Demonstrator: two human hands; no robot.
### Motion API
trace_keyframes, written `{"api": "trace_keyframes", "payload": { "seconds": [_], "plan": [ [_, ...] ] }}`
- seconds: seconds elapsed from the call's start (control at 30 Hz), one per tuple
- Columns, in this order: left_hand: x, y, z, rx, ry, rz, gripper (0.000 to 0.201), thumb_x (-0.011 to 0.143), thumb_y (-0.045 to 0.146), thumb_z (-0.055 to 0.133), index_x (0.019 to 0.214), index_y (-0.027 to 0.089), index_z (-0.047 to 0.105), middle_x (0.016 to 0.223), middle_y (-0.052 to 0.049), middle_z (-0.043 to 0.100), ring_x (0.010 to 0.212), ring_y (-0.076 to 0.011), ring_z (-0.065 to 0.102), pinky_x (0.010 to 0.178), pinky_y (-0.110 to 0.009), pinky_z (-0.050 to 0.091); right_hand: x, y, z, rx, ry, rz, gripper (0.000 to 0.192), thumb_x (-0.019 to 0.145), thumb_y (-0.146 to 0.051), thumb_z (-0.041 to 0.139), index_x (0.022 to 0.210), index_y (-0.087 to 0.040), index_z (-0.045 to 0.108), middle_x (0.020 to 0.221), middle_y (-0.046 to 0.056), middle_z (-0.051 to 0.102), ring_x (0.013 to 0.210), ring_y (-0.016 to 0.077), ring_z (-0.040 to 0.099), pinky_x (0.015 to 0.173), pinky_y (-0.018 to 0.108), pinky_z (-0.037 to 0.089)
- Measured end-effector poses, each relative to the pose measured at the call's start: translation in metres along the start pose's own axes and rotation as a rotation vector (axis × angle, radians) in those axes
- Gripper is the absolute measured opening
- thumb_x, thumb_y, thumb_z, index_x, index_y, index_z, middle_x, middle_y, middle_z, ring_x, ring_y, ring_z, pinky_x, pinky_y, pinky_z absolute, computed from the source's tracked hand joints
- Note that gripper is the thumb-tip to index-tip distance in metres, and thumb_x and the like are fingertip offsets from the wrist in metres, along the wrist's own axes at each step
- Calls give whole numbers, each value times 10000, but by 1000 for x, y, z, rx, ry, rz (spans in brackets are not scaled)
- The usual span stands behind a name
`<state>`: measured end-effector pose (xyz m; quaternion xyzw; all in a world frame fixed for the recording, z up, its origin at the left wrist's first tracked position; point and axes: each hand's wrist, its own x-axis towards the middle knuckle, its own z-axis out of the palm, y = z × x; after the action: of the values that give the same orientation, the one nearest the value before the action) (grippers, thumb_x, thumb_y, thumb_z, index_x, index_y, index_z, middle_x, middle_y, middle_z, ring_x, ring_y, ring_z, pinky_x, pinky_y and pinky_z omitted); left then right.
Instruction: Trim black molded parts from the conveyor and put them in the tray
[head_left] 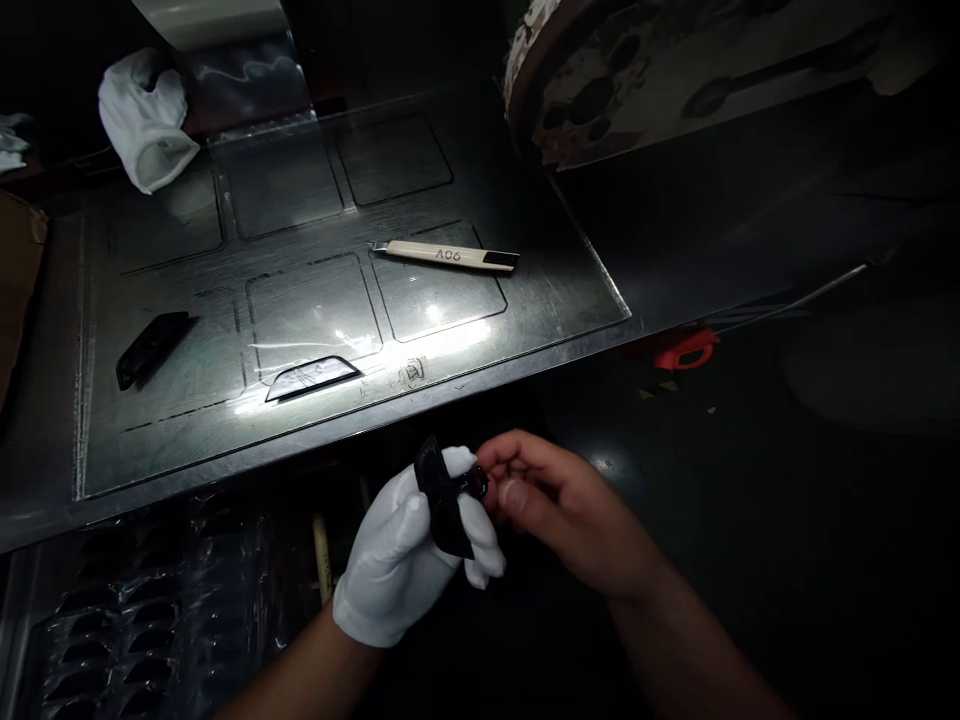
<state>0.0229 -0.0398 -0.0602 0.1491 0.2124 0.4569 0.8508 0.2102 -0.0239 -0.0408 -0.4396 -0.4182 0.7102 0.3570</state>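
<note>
In a white glove, my left hand (401, 560) grips a dark, flat plastic part (444, 500) in front of the table edge. A short round stub sticks out of that part toward the right. Bare and curled, my right hand (555, 500) has its fingertips at the end of this stub; whether they pinch a small piece there is hidden. On the table lie a similar black part (153, 348) and a flat trapezoid piece (313, 378) with a shiny face. Farther back rests a cream-handled cutter (450, 255) marked A06.
A white glove (146, 120) lies at the back left of the metal table (315, 310). Below its front edge is a tray (142, 640) of several dark parts. A large wheel-like machine (600, 90) stands back right; something red (686, 348) is beyond the edge.
</note>
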Motion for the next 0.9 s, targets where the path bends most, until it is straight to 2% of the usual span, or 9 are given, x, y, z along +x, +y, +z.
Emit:
{"api": "trace_keyframes", "payload": {
  "seconds": [0.1, 0.23, 0.3, 0.43, 0.53, 0.63, 0.73, 0.83, 0.9],
  "plan": [
    [0, 4, -3, 102, -20, -45, 428, 1001, 442, 668, 1376, 235, 683, 862, -78, 805, 716, -165, 759, 616, -203, 577, 4, 3, 2, 145, -110, 110, 239, 1018, -409, 692, 957, -182, 651, 744, -12, 691, 655, 119, 648, 641, 233, 515],
    [0, 21, -10, 239, -117, -236, 548, 869, 411, 845, 1379, 283, 692, 916, -108, 826, 791, -208, 780, 679, -250, 596, 7, 8, 0, 211, -201, 177, 288, 961, -418, 760, 900, -169, 627, 661, -35, 631, 578, 94, 565, 573, 210, 432],
    [1, 31, -10, 282, -104, -292, 539, 817, 395, 894, 1318, 280, 730, 904, -107, 828, 794, -225, 784, 681, -261, 596, 8, 8, -2, 186, -203, 196, 323, 917, -438, 799, 877, -165, 631, 674, -45, 587, 581, 78, 499, 556, 199, 388],
    [3, 37, 1, 479, 192, -341, 480, 766, 325, 929, 1209, 217, 781, 862, -89, 814, 797, -226, 768, 696, -266, 589, 9, 6, 0, -132, -61, 89, 276, 973, -415, 719, 851, -198, 601, 705, -39, 547, 614, 98, 485, 553, 223, 379],
    [5, 33, 10, 702, 471, -262, 454, 758, 256, 917, 1194, 218, 796, 841, -40, 792, 753, -168, 709, 670, -230, 552, 6, 6, 9, -596, 147, -238, 158, 984, -267, 670, 849, -216, 605, 734, -17, 564, 632, 122, 514, 568, 257, 394],
    [6, 30, 12, 728, 561, -192, 465, 740, 249, 917, 1189, 219, 798, 749, -2, 747, 668, -132, 636, 606, -209, 519, 3, 8, 16, -768, 210, -468, 46, 971, -178, 649, 937, -209, 652, 774, 2, 598, 681, 140, 567, 634, 278, 439],
    [5, 33, 8, 676, 493, -223, 466, 768, 260, 906, 1212, 193, 779, 722, -9, 734, 659, -139, 657, 633, -220, 549, 4, 9, 15, -580, 203, -266, 83, 974, -262, 691, 920, -203, 671, 751, -20, 558, 651, 120, 529, 590, 248, 418],
    [3, 34, 0, 473, 241, -250, 447, 846, 334, 857, 1248, 181, 738, 823, -73, 781, 740, -195, 735, 652, -248, 591, 11, 11, 9, -157, 49, 56, 234, 966, -417, 727, 910, -195, 678, 744, -28, 573, 640, 110, 519, 584, 227, 424],
    [1, 30, -6, 298, 51, -203, 434, 894, 387, 804, 1270, 191, 713, 854, -101, 793, 754, -221, 763, 588, -230, 584, 15, 14, 6, 91, -87, 134, 302, 946, -474, 748, 934, -180, 680, 738, -27, 599, 631, 105, 530, 602, 228, 447]
  ]
}}
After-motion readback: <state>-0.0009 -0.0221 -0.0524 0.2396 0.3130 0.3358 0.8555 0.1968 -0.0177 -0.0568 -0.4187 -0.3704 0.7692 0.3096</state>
